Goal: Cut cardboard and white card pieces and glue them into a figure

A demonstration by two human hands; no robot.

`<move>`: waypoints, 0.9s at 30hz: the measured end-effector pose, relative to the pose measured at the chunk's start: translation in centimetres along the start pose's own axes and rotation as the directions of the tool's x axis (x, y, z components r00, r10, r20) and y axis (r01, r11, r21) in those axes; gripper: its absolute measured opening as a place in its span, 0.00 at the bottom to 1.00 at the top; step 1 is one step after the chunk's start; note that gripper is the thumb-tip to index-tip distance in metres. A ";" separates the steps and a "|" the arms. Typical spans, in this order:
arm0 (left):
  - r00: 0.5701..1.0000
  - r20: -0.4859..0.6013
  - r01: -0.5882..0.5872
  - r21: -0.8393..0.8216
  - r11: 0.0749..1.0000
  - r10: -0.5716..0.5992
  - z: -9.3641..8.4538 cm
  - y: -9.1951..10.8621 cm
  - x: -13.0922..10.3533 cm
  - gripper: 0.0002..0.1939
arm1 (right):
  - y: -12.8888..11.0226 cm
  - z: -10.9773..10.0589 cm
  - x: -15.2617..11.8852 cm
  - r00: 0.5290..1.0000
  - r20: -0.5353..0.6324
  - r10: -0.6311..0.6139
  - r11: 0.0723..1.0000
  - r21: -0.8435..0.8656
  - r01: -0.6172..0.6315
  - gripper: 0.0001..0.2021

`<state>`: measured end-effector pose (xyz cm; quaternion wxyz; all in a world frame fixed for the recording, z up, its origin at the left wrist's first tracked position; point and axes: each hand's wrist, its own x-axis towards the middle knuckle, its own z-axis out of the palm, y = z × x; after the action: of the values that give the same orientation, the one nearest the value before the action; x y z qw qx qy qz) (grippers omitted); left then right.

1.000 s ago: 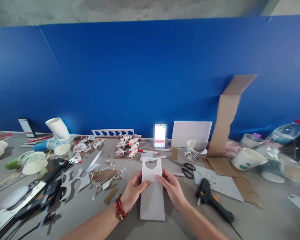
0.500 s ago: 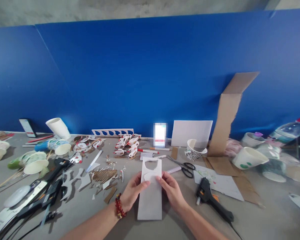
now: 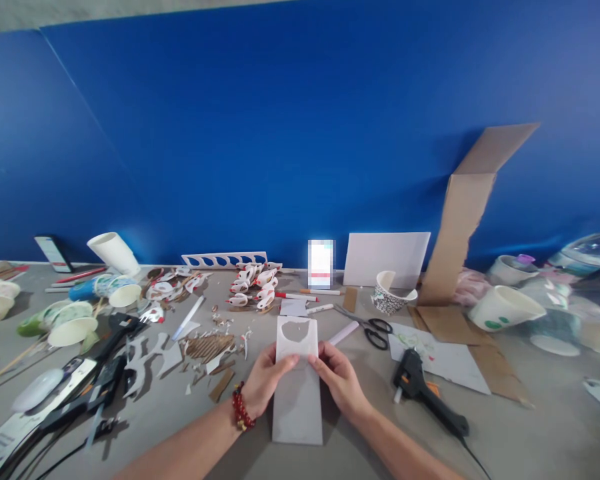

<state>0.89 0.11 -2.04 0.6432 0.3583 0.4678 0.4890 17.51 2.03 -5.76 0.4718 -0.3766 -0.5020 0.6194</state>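
A long white card strip (image 3: 297,410) with a rounded cutout near its far end is held between my two hands, low in front of me. My left hand (image 3: 266,379) grips its left edge, thumb lying on top and fingers curled beneath. On the right edge my right hand (image 3: 341,379) has the same closed hold. A small white paper piece (image 3: 303,348) lies flat on the strip just below the cutout, both thumbs at its lower edge. The fingers under the strip are hidden. Beyond the right hand lie black-handled scissors (image 3: 375,331).
A black glue gun (image 3: 423,393) and cardboard pieces (image 3: 443,327) lie to the right. Scraps of corrugated card (image 3: 207,347) are scattered left. Small white-and-red cutouts (image 3: 255,283), markers and a lit phone (image 3: 321,263) stand or lie toward the blue wall (image 3: 280,133).
The strip has shifted slightly left and now lies flatter. The small paper piece has come to rest against it under both thumbs. The camera view has tipped down a little.
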 end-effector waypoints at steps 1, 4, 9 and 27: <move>1.000 -0.007 0.004 0.001 1.000 -0.004 0.0 0.0 0.0 0.24 | 0.0 0.0 -0.1 1.000 0.005 -0.006 1.000 -0.008 0.006 0.17; 1.000 -0.011 0.004 -0.005 1.000 -0.004 0.0 -0.1 0.0 0.24 | 0.1 0.0 -0.3 1.000 0.005 -0.025 0.999 -0.031 0.025 0.17; 1.000 0.012 -0.009 -0.031 0.999 0.009 0.1 -0.2 0.0 0.20 | 0.0 0.1 -0.3 1.000 -0.001 -0.024 1.000 -0.017 0.024 0.18; 0.996 0.021 0.092 -0.032 0.995 -0.091 -0.6 -0.6 0.2 0.17 | -0.3 0.1 -0.6 0.990 -0.048 -0.131 0.980 -0.157 0.122 0.17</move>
<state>0.50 0.18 -2.79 0.6752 0.3307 0.4694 0.4631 17.60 1.48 -5.40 0.4943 -0.3969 -0.5573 0.5362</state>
